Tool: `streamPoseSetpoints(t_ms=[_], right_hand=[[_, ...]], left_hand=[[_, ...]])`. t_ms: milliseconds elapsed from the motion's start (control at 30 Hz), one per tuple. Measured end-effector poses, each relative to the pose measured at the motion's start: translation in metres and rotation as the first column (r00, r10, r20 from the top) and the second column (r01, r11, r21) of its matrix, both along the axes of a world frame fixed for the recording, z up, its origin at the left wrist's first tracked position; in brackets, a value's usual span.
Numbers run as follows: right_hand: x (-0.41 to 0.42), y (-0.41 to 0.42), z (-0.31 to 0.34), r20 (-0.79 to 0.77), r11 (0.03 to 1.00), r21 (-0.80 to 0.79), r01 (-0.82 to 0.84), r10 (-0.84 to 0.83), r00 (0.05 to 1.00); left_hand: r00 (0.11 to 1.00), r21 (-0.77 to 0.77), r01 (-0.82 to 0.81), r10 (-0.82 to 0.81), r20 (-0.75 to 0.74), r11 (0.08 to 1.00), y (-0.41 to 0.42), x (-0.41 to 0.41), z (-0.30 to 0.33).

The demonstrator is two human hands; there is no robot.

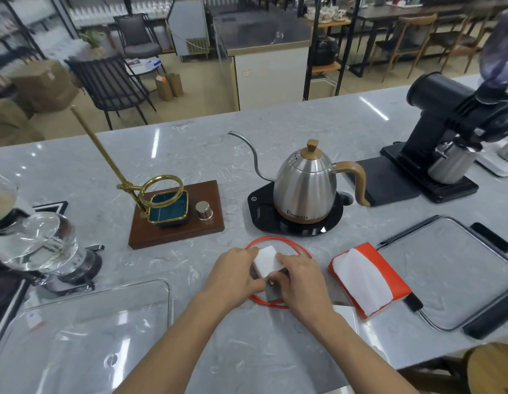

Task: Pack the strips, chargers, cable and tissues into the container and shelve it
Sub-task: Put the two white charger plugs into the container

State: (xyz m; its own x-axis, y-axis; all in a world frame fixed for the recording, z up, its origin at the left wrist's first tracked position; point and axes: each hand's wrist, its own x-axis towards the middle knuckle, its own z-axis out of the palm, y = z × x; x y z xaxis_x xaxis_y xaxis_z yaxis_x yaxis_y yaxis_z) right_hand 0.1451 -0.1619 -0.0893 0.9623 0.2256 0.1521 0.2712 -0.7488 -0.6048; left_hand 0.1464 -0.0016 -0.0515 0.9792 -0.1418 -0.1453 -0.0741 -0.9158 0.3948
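A white charger block [266, 260] sits inside a coiled orange cable [275, 239] on the marble counter. My left hand [234, 275] grips the block's left side and my right hand [299, 280] grips its right side; a grey block [272, 292] shows just below, between my thumbs. An orange tissue pack [369, 280] with white tissue showing lies to the right. A clear plastic container [110, 302] stands empty at the lower left. A clear lid [446, 268] with black clips lies at the right. A white item [345, 314] is partly hidden behind my right forearm.
Beyond the cable stand a steel gooseneck kettle [307, 186] on a black base and a brass dripper stand [173, 214] on a wooden board. A black grinder [452, 132] is at the far right, glassware [39, 243] at the left, and a wooden stool [491, 371] at the lower right.
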Motion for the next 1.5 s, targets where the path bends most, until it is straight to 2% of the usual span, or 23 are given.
streamPoseSetpoints(t_ms=[200, 300, 467, 567, 733, 800, 967, 1167, 1333, 1500], right_hand=[[-0.006, 0.001, 0.016, 0.215, 0.984, 0.137, 0.111, -0.139, 0.967], [-0.009, 0.006, 0.030, 0.235, 0.961, 0.217, 0.171, -0.221, 0.946], [-0.017, 0.015, 0.052, 0.251, 0.910, 0.402, 0.100, -0.214, 0.944], [-0.020, 0.027, 0.066, 0.281, 0.882, 0.471, -0.020, -0.129, 0.951], [-0.026, 0.049, 0.082, 0.317, 0.854, 0.484, -0.193, 0.034, 0.948], [-0.030, 0.061, 0.087, 0.274, 0.824, 0.517, -0.232, 0.098, 0.957], [-0.042, 0.090, 0.103, 0.038, 0.722, 0.637, -0.272, 0.323, 0.946], [-0.056, 0.121, 0.109, -0.006, 0.702, 0.639, -0.315, 0.414, 0.910], [-0.070, 0.142, 0.111, 0.047, 0.761, 0.529, -0.374, 0.414, 0.909], [-0.083, 0.158, 0.111, 0.084, 0.794, 0.450, -0.410, 0.419, 0.904]], left_hand=[[0.993, -0.276, -0.046, 0.075, 0.096, 0.960, 0.008, -0.011, 0.021], [0.989, -0.397, -0.068, 0.115, 0.096, 0.915, 0.011, -0.019, 0.032], [0.966, -0.568, -0.154, 0.243, 0.084, 0.808, 0.024, -0.033, 0.046], [0.960, -0.672, -0.169, 0.274, 0.052, 0.721, 0.038, -0.041, 0.057], [0.944, -0.773, -0.183, 0.329, 0.035, 0.608, 0.069, -0.061, 0.077], [0.941, -0.803, -0.185, 0.337, 0.021, 0.567, 0.083, -0.068, 0.083], [0.936, -0.873, -0.212, 0.349, -0.052, 0.438, 0.116, -0.090, 0.091], [0.924, -0.911, -0.254, 0.359, -0.129, 0.326, 0.155, -0.115, 0.096], [0.918, -0.934, -0.286, 0.340, -0.203, 0.213, 0.176, -0.129, 0.090], [0.910, -0.933, -0.318, 0.333, -0.249, 0.171, 0.190, -0.138, 0.081]])
